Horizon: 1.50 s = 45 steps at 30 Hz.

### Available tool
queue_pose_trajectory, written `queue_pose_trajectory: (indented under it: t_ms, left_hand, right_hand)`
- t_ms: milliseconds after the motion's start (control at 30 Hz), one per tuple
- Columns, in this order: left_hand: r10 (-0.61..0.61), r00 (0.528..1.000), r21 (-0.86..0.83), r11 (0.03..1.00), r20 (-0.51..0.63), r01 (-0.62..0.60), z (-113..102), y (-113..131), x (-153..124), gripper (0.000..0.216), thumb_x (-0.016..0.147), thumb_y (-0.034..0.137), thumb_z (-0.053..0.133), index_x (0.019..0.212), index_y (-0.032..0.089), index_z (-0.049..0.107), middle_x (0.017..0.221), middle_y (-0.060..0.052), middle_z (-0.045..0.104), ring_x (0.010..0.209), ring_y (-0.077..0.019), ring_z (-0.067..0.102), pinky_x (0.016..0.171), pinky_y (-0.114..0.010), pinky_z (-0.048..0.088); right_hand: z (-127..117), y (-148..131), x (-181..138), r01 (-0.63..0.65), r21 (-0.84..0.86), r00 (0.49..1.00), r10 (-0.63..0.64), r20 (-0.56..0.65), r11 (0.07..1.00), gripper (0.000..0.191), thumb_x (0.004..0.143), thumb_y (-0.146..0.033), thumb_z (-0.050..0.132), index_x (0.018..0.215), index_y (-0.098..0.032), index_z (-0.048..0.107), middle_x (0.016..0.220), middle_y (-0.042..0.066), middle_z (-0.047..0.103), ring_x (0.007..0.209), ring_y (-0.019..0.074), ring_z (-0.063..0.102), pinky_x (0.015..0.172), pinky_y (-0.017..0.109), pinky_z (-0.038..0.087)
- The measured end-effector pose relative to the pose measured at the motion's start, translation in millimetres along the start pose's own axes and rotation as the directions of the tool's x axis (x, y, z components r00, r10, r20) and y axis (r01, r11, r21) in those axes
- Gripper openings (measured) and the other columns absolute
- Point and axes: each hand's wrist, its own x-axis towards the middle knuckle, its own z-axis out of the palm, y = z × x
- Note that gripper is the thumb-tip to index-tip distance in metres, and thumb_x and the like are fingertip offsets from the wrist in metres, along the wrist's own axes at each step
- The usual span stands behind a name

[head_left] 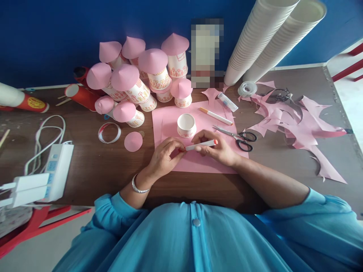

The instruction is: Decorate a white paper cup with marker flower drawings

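Both my hands hold a white marker (202,144) with a red tip above a pink paper sheet (195,160) on the brown table. My left hand (165,155) pinches the marker's left end, where a bit of red shows at the fingertips. My right hand (216,148) grips its body, fingers curled round it. A small paper cup (186,125) stands upside down on the sheet just beyond my hands. A pink paper circle (133,141) lies left of the sheet.
Several cups with pink cone tops (141,81) crowd the back. Scissors (237,136), another marker (215,116), a glue tube (227,102), tape rolls (247,89) and pink scraps (300,121) lie right. Two tall cup stacks (269,37) lean at the back right. A power strip (53,170) sits left.
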Motion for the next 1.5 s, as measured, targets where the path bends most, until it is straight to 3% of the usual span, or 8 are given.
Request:
queue_pose_trajectory:
  t_ms: [133, 233, 400, 600, 833, 1100, 1367, 1500]
  left_hand:
    - [0.020, 0.998, 0.102, 0.994, 0.051, -0.025, -2, -4, 1, 0.011, 0.096, 0.013, 0.069, 0.093, 0.022, 0.065, 0.091, -0.004, 0.076, 0.088, -0.0195, 0.072, 0.081, -0.034, 0.059]
    - [0.033, 0.993, 0.148, 0.988, 0.116, -0.050, -2, -6, 1, 0.010, 0.095, 0.013, 0.070, 0.094, 0.022, 0.065, 0.093, -0.005, 0.076, 0.089, -0.0206, 0.072, 0.081, -0.035, 0.059]
    - [0.059, 0.990, 0.184, 0.979, 0.129, -0.083, -7, -3, 3, 0.015, 0.093, 0.019, 0.078, 0.100, 0.021, 0.065, 0.097, -0.005, 0.076, 0.093, -0.0218, 0.072, 0.086, -0.036, 0.060]
    - [0.060, 0.998, 0.236, 0.970, 0.020, -0.063, -28, 7, 15, 0.013, 0.096, 0.018, 0.073, 0.105, 0.022, 0.065, 0.102, -0.005, 0.077, 0.099, -0.0210, 0.074, 0.092, -0.036, 0.061]
    - [0.091, 0.987, 0.300, 0.953, -0.135, -0.047, -49, 23, 38, 0.036, 0.097, 0.025, 0.073, 0.132, 0.022, 0.064, 0.117, -0.009, 0.075, 0.101, -0.0219, 0.074, 0.094, -0.038, 0.063]
    - [0.129, 0.990, 0.209, 0.968, 0.059, -0.139, -40, 33, 43, 0.020, 0.106, 0.027, 0.061, 0.121, 0.023, 0.074, 0.098, -0.005, 0.082, 0.088, -0.0162, 0.078, 0.079, -0.026, 0.061]
    - [-0.042, 0.997, 0.226, 0.972, -0.069, 0.056, -49, -18, 28, 0.015, 0.102, 0.027, 0.068, 0.107, 0.019, 0.079, 0.097, -0.006, 0.083, 0.085, -0.0165, 0.078, 0.080, -0.025, 0.060]
    - [-0.116, 0.991, 0.250, 0.963, 0.058, 0.098, -30, -36, 21, 0.016, 0.097, 0.029, 0.072, 0.106, 0.019, 0.081, 0.097, -0.006, 0.075, 0.085, -0.0176, 0.074, 0.079, -0.029, 0.061]
  right_hand:
    - [-18, 0, 5, 0.093, -0.020, 0.952, -0.095, -0.292, 0.995, 0.045, 0.095, -0.066, 0.072, 0.086, -0.023, 0.064, 0.066, -0.004, 0.054, 0.054, 0.0118, 0.048, 0.050, 0.028, 0.042]
    - [-31, 5, 11, 0.051, -0.442, 0.865, -0.261, -0.429, 0.896, 0.033, 0.102, -0.051, 0.067, 0.085, -0.023, 0.066, 0.073, 0.000, 0.059, 0.063, 0.0149, 0.051, 0.060, 0.033, 0.049]
    - [-49, 16, 19, -0.093, -0.930, 0.862, -0.438, -0.254, 0.356, 0.018, 0.101, -0.028, 0.063, 0.117, -0.023, 0.071, 0.121, 0.015, 0.068, 0.110, 0.0324, 0.057, 0.084, 0.046, 0.055]
    - [-66, 29, 27, -0.206, -0.957, 0.881, -0.386, -0.271, 0.203, 0.014, 0.100, -0.018, 0.058, 0.092, -0.021, 0.069, 0.112, 0.016, 0.070, 0.111, 0.0343, 0.056, 0.087, 0.049, 0.051]
    - [-50, -7, 14, 0.056, -0.836, 0.807, -0.518, -0.284, 0.546, 0.011, 0.101, -0.025, 0.058, 0.099, -0.023, 0.069, 0.094, 0.008, 0.074, 0.087, 0.0249, 0.066, 0.083, 0.043, 0.055]
    - [-22, -35, -8, 0.192, -0.250, 0.972, -0.219, -0.084, 0.949, 0.029, 0.093, -0.050, 0.080, 0.095, -0.021, 0.076, 0.078, 0.002, 0.074, 0.065, 0.0153, 0.064, 0.061, 0.031, 0.053]
    - [-56, -2, 20, 0.250, 0.144, 0.857, -0.150, -0.493, 0.957, 0.040, 0.080, -0.059, 0.089, 0.086, -0.026, 0.066, 0.060, -0.008, 0.051, 0.051, 0.0109, 0.044, 0.049, 0.027, 0.043]
    - [-47, 11, 25, 0.146, 0.197, 0.903, -0.050, -0.427, 0.970, 0.045, 0.080, -0.058, 0.088, 0.103, -0.026, 0.066, 0.069, -0.007, 0.059, 0.056, 0.0106, 0.052, 0.052, 0.025, 0.044]
